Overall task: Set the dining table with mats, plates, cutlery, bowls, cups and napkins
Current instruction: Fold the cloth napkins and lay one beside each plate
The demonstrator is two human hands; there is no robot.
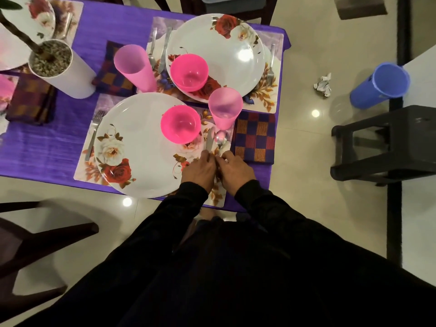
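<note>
- The left hand (pixel 197 170) lay over the near right rim of the near plate (pixel 139 145), its fingers curled down at the handle end of the knife (pixel 209 139); whether they pinched the handle could not be told.
- The right hand (pixel 236 170) sat just beside it, fingers curled at the handle end of the spoon (pixel 221 140); its grip was likewise hidden under the knuckles.
- Knife and spoon lay side by side on the floral mat (pixel 218 197), right of the near plate, tips pointing away from the person.
- A bright pink bowl (pixel 181 125) stood on the far right part of the near plate, and a pale pink cup (pixel 224 107) stood just beyond the spoon.
- A checked napkin (pixel 254 137) lay folded to the right of the mat, near the table corner.
- A fork (pixel 93 134) lay on the left of the near plate.
- Behind, a second plate (pixel 226 55) carried another pink bowl (pixel 188 72), with cutlery on either side, a second pale cup (pixel 133 64) and a second napkin (pixel 112 72) at its left.
- A white vase (pixel 68 72) stood on the purple tablecloth (pixel 42 142) to the left.
- On the floor to the right were a crumpled paper (pixel 323 84), a blue cup (pixel 382 84) and a dark stool (pixel 387 142).
</note>
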